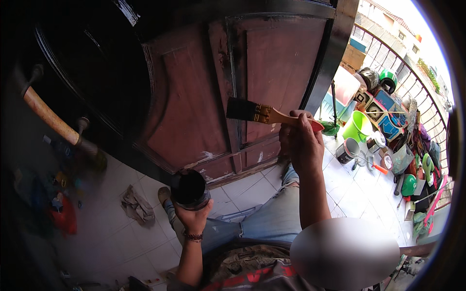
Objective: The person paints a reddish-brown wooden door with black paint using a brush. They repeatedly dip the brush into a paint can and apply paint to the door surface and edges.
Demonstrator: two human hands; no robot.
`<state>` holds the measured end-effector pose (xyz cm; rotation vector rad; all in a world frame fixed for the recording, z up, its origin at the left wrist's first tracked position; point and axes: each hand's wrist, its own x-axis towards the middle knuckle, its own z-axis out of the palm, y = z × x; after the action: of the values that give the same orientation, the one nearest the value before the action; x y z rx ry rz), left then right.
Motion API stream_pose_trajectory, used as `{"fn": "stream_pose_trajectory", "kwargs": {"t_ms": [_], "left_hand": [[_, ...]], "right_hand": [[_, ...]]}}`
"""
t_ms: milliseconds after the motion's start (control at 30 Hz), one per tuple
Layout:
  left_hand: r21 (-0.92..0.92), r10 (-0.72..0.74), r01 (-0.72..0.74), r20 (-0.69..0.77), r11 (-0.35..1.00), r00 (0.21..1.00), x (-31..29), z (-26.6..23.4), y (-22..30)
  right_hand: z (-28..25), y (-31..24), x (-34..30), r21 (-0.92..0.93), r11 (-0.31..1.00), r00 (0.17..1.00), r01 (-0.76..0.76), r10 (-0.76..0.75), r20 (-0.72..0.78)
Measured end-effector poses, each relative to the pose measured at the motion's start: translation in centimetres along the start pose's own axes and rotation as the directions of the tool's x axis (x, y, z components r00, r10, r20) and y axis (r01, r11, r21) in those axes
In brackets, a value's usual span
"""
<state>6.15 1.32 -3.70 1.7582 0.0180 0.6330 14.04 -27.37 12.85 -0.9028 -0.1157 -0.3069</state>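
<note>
- A flat paintbrush (264,114) with a pale wooden handle, a red tip and dark bristles is held in the right hand (302,140), the fingers being closed around the rear of the handle
- The bristles are pointed away from the right hand toward its left and are seen against the reddish-brown wooden door (194,97); contact with the surface cannot be confirmed
- A round paint can (189,189) with dark contents is gripped from below by the left hand (193,217), the fingers being wrapped up around its wall
- The can is held lower than the brush and to the left of the right hand, near the lower edge of the door
- A beaded bracelet (193,236) is worn on the left wrist
- Black-painted framing is noted on the door above and beside both hands, with bare reddish panels between
- A crumpled rag (137,206) is noted on the white tiled floor (121,233), to the left of the left hand
- A bright green bucket (358,126) and an open tin (347,150) are noted just to the right of the right hand, with cluttered boxes and a railing (412,82) beyond
</note>
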Motion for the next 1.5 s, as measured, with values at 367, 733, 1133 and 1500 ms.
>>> {"fn": "stream_pose_trajectory", "kwargs": {"t_ms": [367, 733, 1133, 1500], "left_hand": [[0.003, -0.104, 0.105, 0.190, 0.994, 0.976, -6.5, 0.4, -2.5], [0.047, -0.146, 0.138, 0.317, 0.989, 0.937, -8.3, 0.1, -8.0], [-0.048, -0.185, 0.206, 0.275, 0.977, 0.943, -7.9, 0.8, -5.9], [0.047, -0.191, 0.186, 0.298, 0.981, 0.935, -8.1, 0.3, -6.9]], "right_hand": [[1.7, -3.9, 14.1, -0.084, 0.929, 0.919, 0.361, -0.339, 0.199], [3.1, -5.6, 16.6, -0.243, 0.861, 0.884, 0.447, -0.383, 0.267], [3.5, -6.0, 16.0, -0.290, 0.833, 0.878, 0.471, -0.409, 0.250], [4.2, -5.8, 15.0, -0.271, 0.843, 0.882, 0.465, -0.415, 0.222]]}}
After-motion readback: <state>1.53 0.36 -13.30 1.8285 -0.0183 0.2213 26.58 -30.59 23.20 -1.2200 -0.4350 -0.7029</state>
